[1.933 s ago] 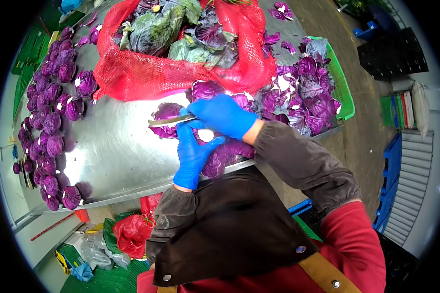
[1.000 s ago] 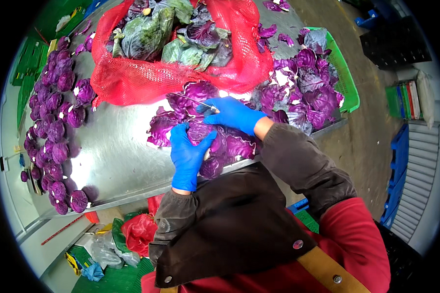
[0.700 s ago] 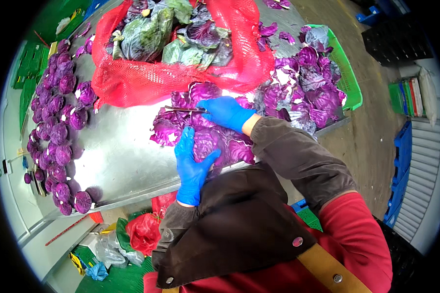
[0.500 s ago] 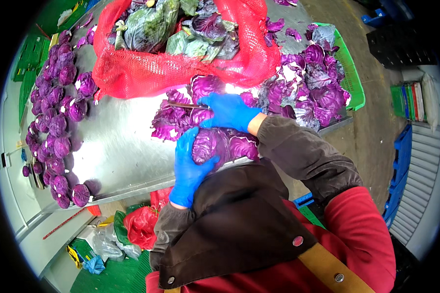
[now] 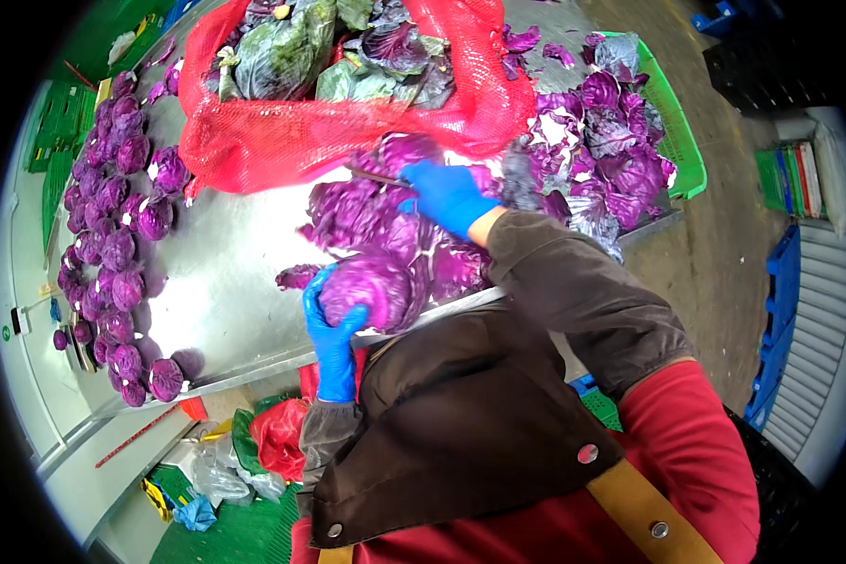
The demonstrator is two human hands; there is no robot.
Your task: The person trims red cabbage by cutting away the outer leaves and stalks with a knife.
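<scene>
My left hand [image 5: 327, 329], in a blue glove, grips a round purple cabbage [image 5: 371, 289] from its left side, near the front edge of the metal table. In my right hand [image 5: 449, 199], also blue-gloved, is a knife [image 5: 374, 176]; its thin dark blade points left, above a heap of loose purple cabbage leaves [image 5: 340, 211]. The handle is hidden in the fist. More leaves lie to the right of the held cabbage, below my right wrist.
Trimmed purple cabbages [image 5: 117, 249] line the table's left side. At the back lies an opened red mesh bag [image 5: 254, 150] holding leafy cabbages. A green crate [image 5: 679, 132] with heaped purple leaves stands at the right. Bare metal tabletop [image 5: 226, 273] shows at centre left.
The left hand has moved left and slightly nearer, taking the cabbage off the leaves beside it. My right hand with the knife has shifted a little right and away from the cabbage.
</scene>
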